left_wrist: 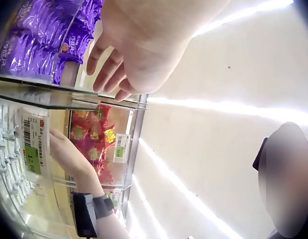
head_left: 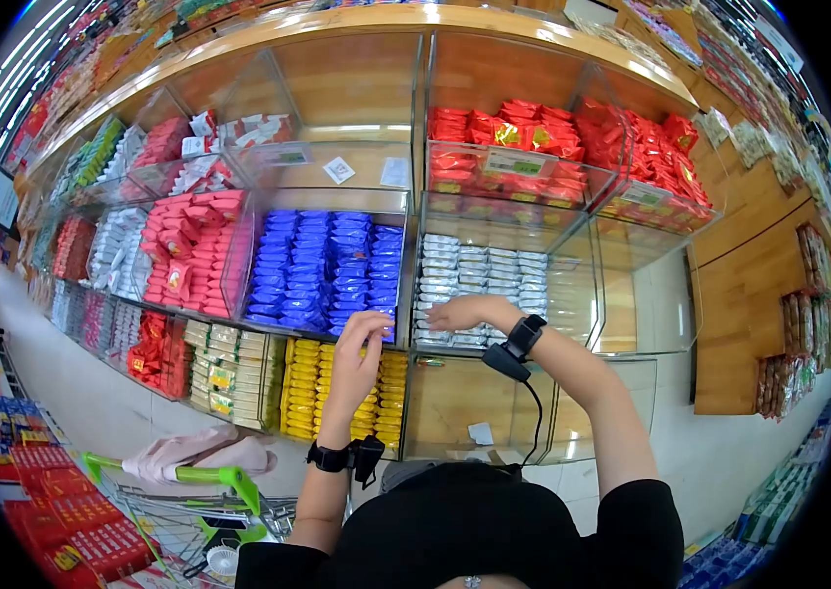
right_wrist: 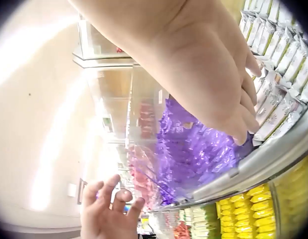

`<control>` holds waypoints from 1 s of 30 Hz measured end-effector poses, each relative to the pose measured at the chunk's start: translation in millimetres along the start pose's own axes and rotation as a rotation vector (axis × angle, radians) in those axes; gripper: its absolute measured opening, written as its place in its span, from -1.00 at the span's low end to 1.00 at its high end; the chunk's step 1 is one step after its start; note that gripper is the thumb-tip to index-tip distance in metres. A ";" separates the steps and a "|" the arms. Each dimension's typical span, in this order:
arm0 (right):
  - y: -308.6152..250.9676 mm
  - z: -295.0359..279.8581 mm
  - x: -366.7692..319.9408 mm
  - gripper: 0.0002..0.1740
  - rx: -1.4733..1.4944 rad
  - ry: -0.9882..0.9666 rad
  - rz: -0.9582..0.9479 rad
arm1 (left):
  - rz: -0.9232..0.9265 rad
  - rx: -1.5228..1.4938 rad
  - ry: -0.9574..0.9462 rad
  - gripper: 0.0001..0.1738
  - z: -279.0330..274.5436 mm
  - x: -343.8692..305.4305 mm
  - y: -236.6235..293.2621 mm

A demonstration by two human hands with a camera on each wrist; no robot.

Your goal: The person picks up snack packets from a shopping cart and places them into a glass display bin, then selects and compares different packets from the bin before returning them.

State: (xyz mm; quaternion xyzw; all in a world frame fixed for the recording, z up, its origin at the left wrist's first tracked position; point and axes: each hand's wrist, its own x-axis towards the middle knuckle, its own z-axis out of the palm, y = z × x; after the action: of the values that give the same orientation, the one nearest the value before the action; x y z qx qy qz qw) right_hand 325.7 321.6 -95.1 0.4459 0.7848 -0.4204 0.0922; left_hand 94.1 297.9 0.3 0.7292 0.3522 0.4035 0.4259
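Nearest the lens is the person's black top [head_left: 465, 535], filling the bottom of the head view, w/ both forearms rising from it toward the shelf.

The white packets [head_left: 487, 277] lie in a clear bin [head_left: 577, 304] at mid-height, right of centre. They are stacked in neat columns, each packet's long axis running left-right. The right hand [head_left: 465, 312] is on them. It reaches in from the right over the bin's near rim, fingers straight and laid flat on the near-left rows. It touches the top layer, w/ nothing pinched as far as the wrist cam shows. So the packets sit directly under that hand and spread farther in and to its right.

The left hand [head_left: 357, 355] is apart from them, to the left. It is raised at the near front edge of the neighbouring bin of blue packets [head_left: 322, 263] (they read purple in the wrist cams). Its fingers are loosely spread and hold nothing; whether it touches the rim I can't tell. The right hand is much the nearer of the two to the white packets.

Outward from there:
- yellow packets [head_left: 337, 393] in the bin below the left hand
- pink packets [head_left: 195, 250] left of the blue
- red packets [head_left: 533, 147] in the tier above the white
- a price label [left_wrist: 32, 144] on the white bin's front
- near left, a shopping cart [head_left: 209, 476] w/ a green handle, carrying a pink cloth [head_left: 205, 452]
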 end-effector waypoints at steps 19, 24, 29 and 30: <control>-117.3 -19.7 -123.9 -0.66 0.489 0.643 -0.200 | 0.076 0.070 1.189 -0.87 -100.4 -142.1 60.4; -138.0 -13.2 -125.9 -0.67 0.531 0.615 -0.209 | -0.127 0.144 1.473 -0.89 -170.8 -195.5 44.0; -150.1 -8.3 -122.6 -0.67 0.575 0.621 -0.200 | -0.699 0.853 1.415 -0.73 -264.6 -264.5 7.2; -151.8 -7.7 -121.6 -0.68 0.572 0.631 -0.204 | -0.837 0.866 1.404 -0.70 -282.1 -280.0 -11.8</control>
State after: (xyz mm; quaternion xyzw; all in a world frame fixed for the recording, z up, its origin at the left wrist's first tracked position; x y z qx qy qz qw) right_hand 280.7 213.8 60.6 0.4805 0.6666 -0.4707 -0.3213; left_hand -278.0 157.5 -3.3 0.2260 0.8845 0.3994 -0.0838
